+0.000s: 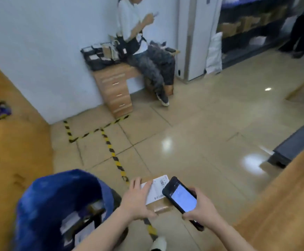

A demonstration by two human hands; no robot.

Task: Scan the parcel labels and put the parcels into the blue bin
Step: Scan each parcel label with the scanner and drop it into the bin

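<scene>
A small brown cardboard parcel (159, 205) with a white barcode label (156, 187) is held over the floor in my left hand (137, 198), which grips its left side. My right hand (201, 207) grips a black handheld scanner (181, 196) with a lit screen, its top end over the label's right edge. The blue bin (57, 196) stands at lower left, just left of my left forearm, with several parcels inside it.
A wooden counter (283, 205) runs along the right and another wooden surface (11, 151) along the left. Yellow-black tape (111, 151) crosses the tiled floor. A person sits on a drawer desk (116, 91) by the far wall. Shelves of boxes stand at back right.
</scene>
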